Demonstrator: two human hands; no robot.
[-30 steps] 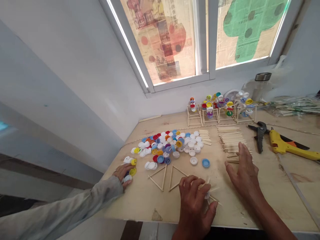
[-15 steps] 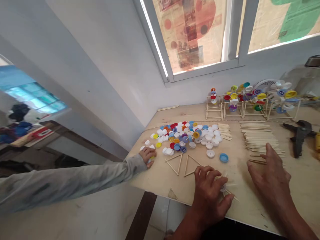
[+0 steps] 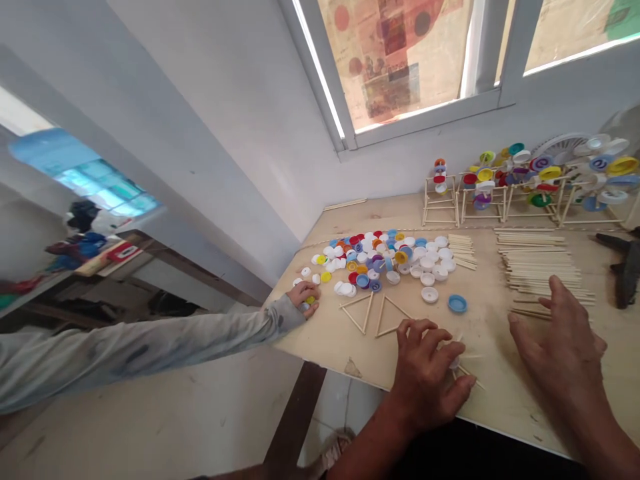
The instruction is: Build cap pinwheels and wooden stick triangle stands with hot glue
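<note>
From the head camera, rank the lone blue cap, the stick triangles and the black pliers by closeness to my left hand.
From the left hand:
1. Stick triangles, just beyond its fingers, to the left.
2. Lone blue cap, ahead, slightly right.
3. Black pliers, far right edge.

My left hand (image 3: pixel 425 377) presses a white cap with sticks (image 3: pixel 457 363) on the counter (image 3: pixel 500 393); my right hand (image 3: pixel 565 347) lies flat beside the stick pile (image 3: pixel 537 267). Another person's hand (image 3: pixel 305 295) touches loose caps (image 3: pixel 385 260).

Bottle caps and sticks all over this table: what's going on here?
A person's left hand presses on a small cap-and-stick piece at the plywood table edge. Their right hand lies open beside the wooden sticks. Another person's hand reaches among the bottle caps. Finished models stand under the window.
</note>
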